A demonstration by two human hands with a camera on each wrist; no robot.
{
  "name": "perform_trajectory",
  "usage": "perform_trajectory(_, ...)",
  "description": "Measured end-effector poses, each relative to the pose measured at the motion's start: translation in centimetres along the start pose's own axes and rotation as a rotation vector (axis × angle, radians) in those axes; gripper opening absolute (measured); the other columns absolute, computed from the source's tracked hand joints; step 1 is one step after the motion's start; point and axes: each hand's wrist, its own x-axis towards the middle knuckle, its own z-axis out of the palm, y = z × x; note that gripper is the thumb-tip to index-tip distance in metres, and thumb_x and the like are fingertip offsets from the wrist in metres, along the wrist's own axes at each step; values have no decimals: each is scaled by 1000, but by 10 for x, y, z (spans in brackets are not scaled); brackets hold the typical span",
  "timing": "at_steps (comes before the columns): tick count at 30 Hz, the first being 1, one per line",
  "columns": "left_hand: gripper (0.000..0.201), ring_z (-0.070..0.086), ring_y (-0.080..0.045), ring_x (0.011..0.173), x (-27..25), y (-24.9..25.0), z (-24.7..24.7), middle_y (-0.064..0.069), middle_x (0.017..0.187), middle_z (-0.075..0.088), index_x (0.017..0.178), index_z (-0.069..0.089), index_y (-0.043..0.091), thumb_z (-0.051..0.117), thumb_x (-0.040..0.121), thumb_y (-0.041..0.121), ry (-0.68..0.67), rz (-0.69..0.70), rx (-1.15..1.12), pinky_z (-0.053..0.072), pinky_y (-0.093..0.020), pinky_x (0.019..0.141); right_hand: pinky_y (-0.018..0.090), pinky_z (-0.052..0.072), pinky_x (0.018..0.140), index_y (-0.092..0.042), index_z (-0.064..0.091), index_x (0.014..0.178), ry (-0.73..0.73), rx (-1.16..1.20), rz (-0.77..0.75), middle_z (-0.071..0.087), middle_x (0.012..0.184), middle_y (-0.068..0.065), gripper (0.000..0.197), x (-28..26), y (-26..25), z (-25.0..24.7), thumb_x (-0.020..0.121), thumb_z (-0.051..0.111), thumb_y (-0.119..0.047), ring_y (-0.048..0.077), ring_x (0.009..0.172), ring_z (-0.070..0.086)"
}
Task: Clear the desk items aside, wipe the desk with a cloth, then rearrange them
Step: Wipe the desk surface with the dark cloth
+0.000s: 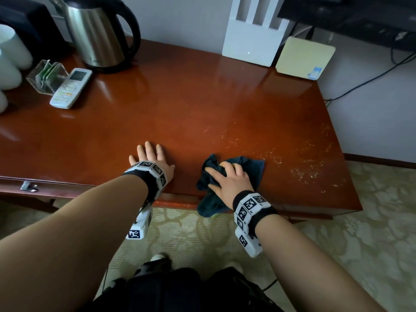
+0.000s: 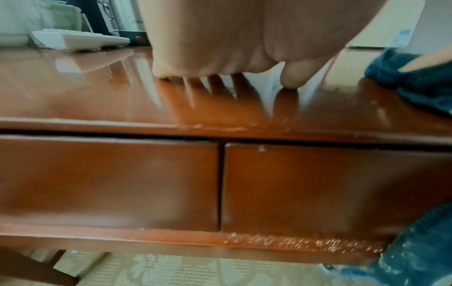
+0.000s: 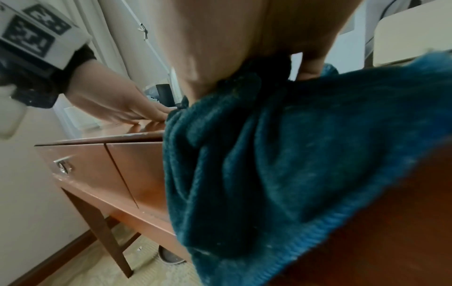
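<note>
Both forearms reached in from the near edge of the desk point(image 1: 202, 104). The left hand point(image 1: 153, 161) lay flat on the surface close to that edge, fingers straight and spread, grasping nothing; the left wrist view showed its fingertips point(image 2: 291, 81) touching the polished wood. Just beside it, toward the right, the right hand point(image 1: 229, 179) pressed down on a dark teal cloth point(image 1: 254, 167). The thumb and fingers appeared bunched into the fabric, though the right wrist view was too blurred to confirm how firmly they gripped it. Part of the cloth lay crumpled on the surface under the palm, and part hung over the near edge in front of the drawer fronts point(image 2: 110, 180).

Pale specks and scuffing point(image 1: 299, 161) marked the surface toward the near right corner, beyond the cloth.

At the far left corner stood a steel kettle point(image 1: 96, 32) with a black handle. A white remote control point(image 1: 71, 87) lay in front of it, touching a clear acrylic holder point(image 1: 46, 76) on its left. White cups point(image 1: 11, 52) stood at the left edge. Along the far edge toward the right stood a white router point(image 1: 252, 37) and, just beside it, a cream box point(image 1: 304, 57) at the far right corner.
</note>
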Motion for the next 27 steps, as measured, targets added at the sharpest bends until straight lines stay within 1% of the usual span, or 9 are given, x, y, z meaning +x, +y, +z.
perform_trajectory(3, 76, -11, -30, 145, -6, 28, 0, -11, 157, -13, 151, -4, 17, 35, 96, 50, -5, -4, -51, 2, -47, 118, 42, 25, 109, -41, 22, 144, 13, 16, 6, 20, 150, 3, 47, -10, 42, 2, 98, 31, -46, 30, 135, 19)
perform_trajectory(8, 72, -12, -33, 145, -28, 100, 12, -11, 157, -14, 151, -5, 18, 29, 97, 51, -1, -40, -81, -1, -49, 118, 43, 23, 112, -43, 22, 144, -40, 48, 106, 18, 152, 2, 46, -40, 144, 2, 99, 30, -44, 32, 138, 14)
perform_trajectory(13, 73, -13, -32, 145, -44, 154, 18, -10, 157, -15, 151, -7, 18, 28, 97, 52, -19, -94, -119, -1, -49, 118, 39, 31, 105, -40, 28, 141, -9, 93, 343, 23, 148, 6, 43, -64, 259, 2, 99, 32, -41, 32, 132, 22)
perform_trajectory(16, 73, -13, -33, 145, -54, 178, 24, -10, 157, -16, 151, -7, 19, 29, 96, 52, -26, -96, -117, -1, -50, 118, 40, 34, 102, -32, 37, 140, 28, 169, 510, 30, 144, 13, 42, -72, 313, -3, 98, 40, -34, 38, 127, 31)
perform_trajectory(19, 77, -14, -35, 144, -62, 201, 29, -10, 157, -17, 150, -8, 21, 31, 94, 56, -48, -84, -99, 0, -52, 117, 38, 39, 97, -15, 49, 133, 90, 362, 583, 41, 133, 25, 42, -71, 351, -18, 92, 52, -14, 41, 116, 47)
perform_trajectory(21, 78, -15, -36, 144, -64, 211, 32, -10, 156, -20, 150, -10, 22, 31, 94, 57, -62, -64, -87, -1, -53, 116, 36, 41, 94, -12, 52, 130, 183, 478, 571, 47, 129, 26, 41, -66, 362, -36, 89, 53, -8, 40, 111, 52)
perform_trajectory(22, 77, -16, -36, 144, -65, 214, 34, -10, 156, -21, 150, -11, 23, 30, 94, 57, -63, -60, -83, -2, -53, 116, 34, 40, 95, -13, 51, 131, 223, 539, 535, 49, 131, 22, 41, -63, 361, -48, 90, 52, -9, 38, 113, 53)
perform_trajectory(24, 77, -17, -35, 144, -65, 214, 39, -9, 156, -23, 149, -13, 24, 26, 93, 59, -58, -52, -81, -3, -53, 116, 27, 35, 94, -15, 47, 133, 274, 669, 401, 51, 131, 10, 40, -56, 349, -73, 93, 49, -10, 28, 117, 51)
perform_trajectory(27, 76, -19, -33, 143, -66, 211, 42, -8, 155, -25, 149, -15, 25, 22, 93, 62, -51, -43, -72, -5, -52, 116, 21, 32, 93, -17, 45, 132, 324, 838, 172, 50, 122, -3, 39, -54, 317, -104, 94, 49, -8, 10, 112, 45)
